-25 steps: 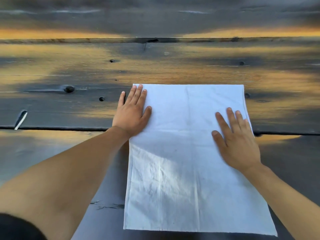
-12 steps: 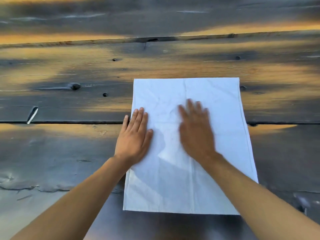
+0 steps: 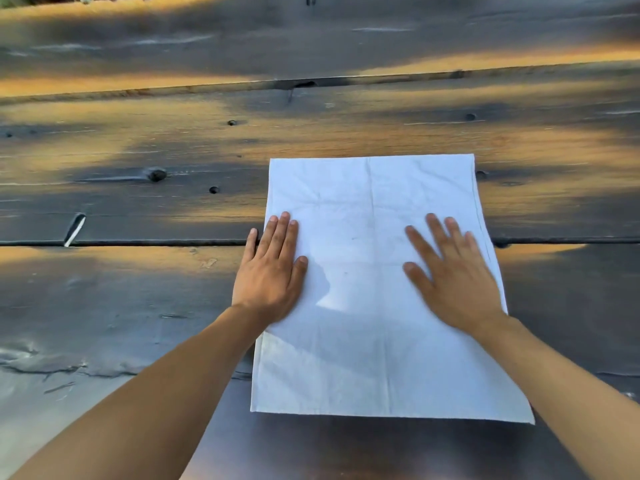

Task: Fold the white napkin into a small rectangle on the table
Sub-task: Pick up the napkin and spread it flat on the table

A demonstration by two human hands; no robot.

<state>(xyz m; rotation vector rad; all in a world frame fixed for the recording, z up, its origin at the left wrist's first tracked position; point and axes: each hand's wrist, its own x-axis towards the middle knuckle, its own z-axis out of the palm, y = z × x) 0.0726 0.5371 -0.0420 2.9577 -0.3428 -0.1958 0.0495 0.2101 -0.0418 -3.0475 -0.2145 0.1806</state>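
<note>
A white napkin (image 3: 374,358) lies flat on the dark wooden table (image 3: 138,289) as a tall rectangle, with a crease running down its middle. My left hand (image 3: 272,271) lies flat with straight fingers on the napkin's left edge, its little finger over the wood. On the right half of the napkin my right hand (image 3: 450,275) presses flat, fingers spread and slightly blurred. Neither hand grips the cloth.
The table is made of wide planks with gaps (image 3: 121,242) between them, knots and small holes (image 3: 156,174). Patches of orange sunlight and shadow cross the wood. A pale sliver (image 3: 74,230) sticks out of the plank gap at the left.
My right hand has slid from the napkin's middle out to its right side. My left hand has stayed at the left edge. The view has shifted slightly.
</note>
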